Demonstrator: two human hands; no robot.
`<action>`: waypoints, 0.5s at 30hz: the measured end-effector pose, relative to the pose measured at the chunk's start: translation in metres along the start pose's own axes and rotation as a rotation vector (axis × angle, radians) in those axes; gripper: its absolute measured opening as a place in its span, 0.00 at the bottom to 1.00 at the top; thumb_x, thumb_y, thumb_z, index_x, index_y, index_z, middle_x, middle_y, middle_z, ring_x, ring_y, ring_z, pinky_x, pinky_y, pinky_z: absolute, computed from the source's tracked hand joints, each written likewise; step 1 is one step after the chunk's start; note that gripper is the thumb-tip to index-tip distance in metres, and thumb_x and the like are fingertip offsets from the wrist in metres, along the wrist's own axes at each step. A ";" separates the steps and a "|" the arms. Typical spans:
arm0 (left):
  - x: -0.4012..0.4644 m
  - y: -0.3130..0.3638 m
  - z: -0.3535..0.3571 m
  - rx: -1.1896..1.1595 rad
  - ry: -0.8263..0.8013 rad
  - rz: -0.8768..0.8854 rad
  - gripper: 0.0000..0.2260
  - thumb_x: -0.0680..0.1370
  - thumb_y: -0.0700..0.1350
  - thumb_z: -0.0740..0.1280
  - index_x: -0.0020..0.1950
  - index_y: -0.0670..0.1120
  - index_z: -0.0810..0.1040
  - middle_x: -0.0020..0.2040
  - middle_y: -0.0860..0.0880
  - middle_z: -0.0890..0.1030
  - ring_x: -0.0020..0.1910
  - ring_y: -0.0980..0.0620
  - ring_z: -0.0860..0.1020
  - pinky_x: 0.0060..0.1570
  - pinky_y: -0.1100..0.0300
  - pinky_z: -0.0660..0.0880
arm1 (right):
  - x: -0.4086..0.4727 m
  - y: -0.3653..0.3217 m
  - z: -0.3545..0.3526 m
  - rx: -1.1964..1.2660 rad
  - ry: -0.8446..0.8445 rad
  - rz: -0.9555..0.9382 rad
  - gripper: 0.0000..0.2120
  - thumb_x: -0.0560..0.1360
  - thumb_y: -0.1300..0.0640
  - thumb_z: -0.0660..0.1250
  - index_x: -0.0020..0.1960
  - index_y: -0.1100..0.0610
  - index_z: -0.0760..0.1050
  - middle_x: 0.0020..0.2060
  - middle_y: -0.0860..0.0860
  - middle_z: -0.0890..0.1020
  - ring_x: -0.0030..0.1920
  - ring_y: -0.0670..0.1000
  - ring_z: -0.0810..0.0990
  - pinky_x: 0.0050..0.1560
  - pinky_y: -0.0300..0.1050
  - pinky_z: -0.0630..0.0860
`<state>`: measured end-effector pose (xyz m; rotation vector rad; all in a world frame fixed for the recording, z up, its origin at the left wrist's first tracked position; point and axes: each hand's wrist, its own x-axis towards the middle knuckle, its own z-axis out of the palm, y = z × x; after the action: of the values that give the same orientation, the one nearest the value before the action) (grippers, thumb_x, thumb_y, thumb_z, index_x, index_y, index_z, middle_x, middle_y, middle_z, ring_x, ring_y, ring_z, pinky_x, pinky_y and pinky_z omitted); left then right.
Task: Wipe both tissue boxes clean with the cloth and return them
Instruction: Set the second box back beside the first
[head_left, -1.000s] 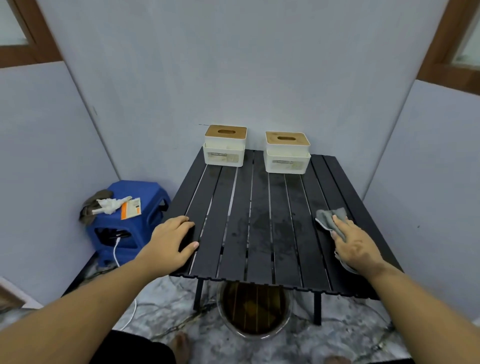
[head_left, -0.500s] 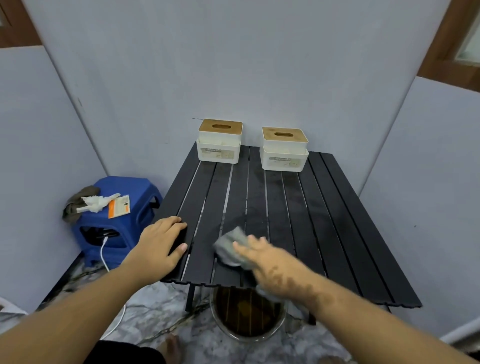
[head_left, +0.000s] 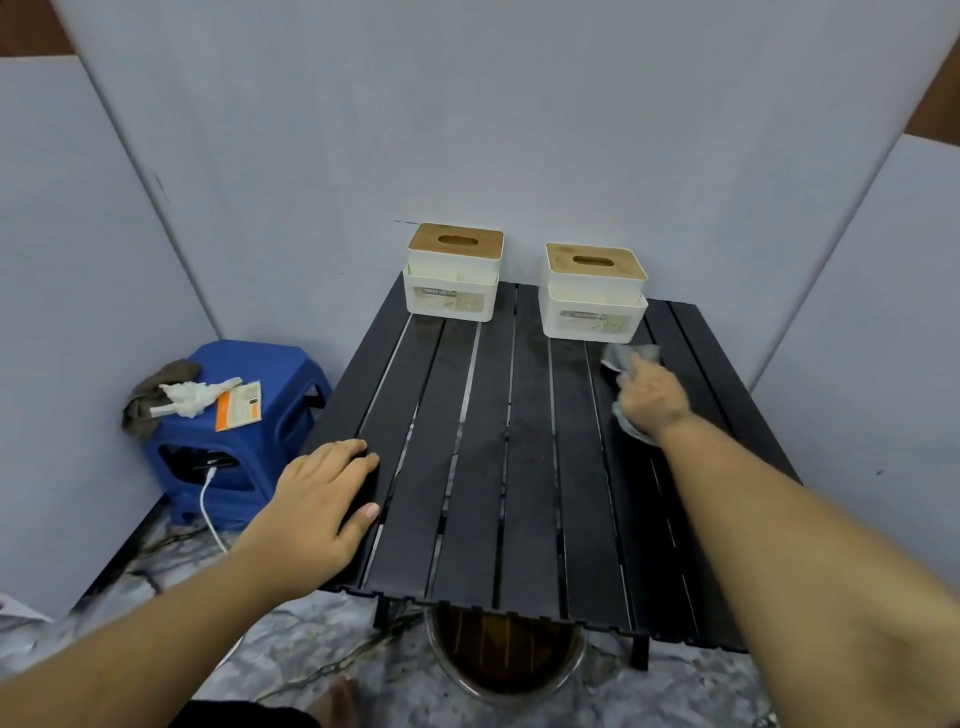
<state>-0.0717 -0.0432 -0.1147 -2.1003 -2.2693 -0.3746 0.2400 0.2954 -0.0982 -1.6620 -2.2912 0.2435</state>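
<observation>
Two white tissue boxes with wooden lids stand at the far edge of the black slatted table (head_left: 530, 467): the left tissue box (head_left: 453, 275) and the right tissue box (head_left: 593, 293). My right hand (head_left: 650, 397) presses a grey cloth (head_left: 626, 358) onto the table just in front of the right box, without touching it. My left hand (head_left: 324, 496) lies flat on the table's near left edge, fingers apart, holding nothing.
A blue plastic stool (head_left: 234, 431) with a rag, white paper and an orange card stands left of the table, a white cable hanging from it. A round bucket (head_left: 504, 660) sits under the table's front edge. Grey panels close in on three sides.
My right hand with the cloth swept from the table's right side to the near middle, then out to the far right, just in front of the right box. My left hand stayed put.
</observation>
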 end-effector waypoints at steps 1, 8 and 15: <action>0.000 0.001 -0.001 -0.003 -0.001 -0.007 0.28 0.80 0.60 0.53 0.73 0.46 0.74 0.73 0.47 0.72 0.72 0.45 0.70 0.68 0.46 0.67 | -0.004 -0.031 0.007 0.004 -0.042 -0.076 0.17 0.78 0.56 0.57 0.66 0.56 0.70 0.55 0.61 0.80 0.52 0.63 0.80 0.53 0.53 0.77; -0.002 0.003 -0.006 -0.075 0.009 -0.061 0.30 0.77 0.61 0.54 0.74 0.46 0.74 0.73 0.48 0.73 0.73 0.47 0.69 0.71 0.48 0.64 | -0.132 -0.166 0.046 0.160 -0.092 -0.633 0.24 0.76 0.64 0.59 0.72 0.66 0.68 0.61 0.68 0.76 0.58 0.69 0.77 0.61 0.64 0.74; -0.004 0.009 -0.013 -0.119 0.001 -0.093 0.34 0.75 0.60 0.52 0.74 0.44 0.75 0.74 0.47 0.74 0.74 0.46 0.70 0.71 0.50 0.63 | -0.241 -0.121 0.003 0.146 -0.337 -0.849 0.31 0.78 0.65 0.56 0.80 0.56 0.53 0.78 0.60 0.56 0.79 0.57 0.52 0.77 0.46 0.42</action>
<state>-0.0646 -0.0489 -0.1016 -2.0508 -2.4071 -0.5260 0.1991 0.0291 -0.0980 -0.4994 -2.8982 0.4921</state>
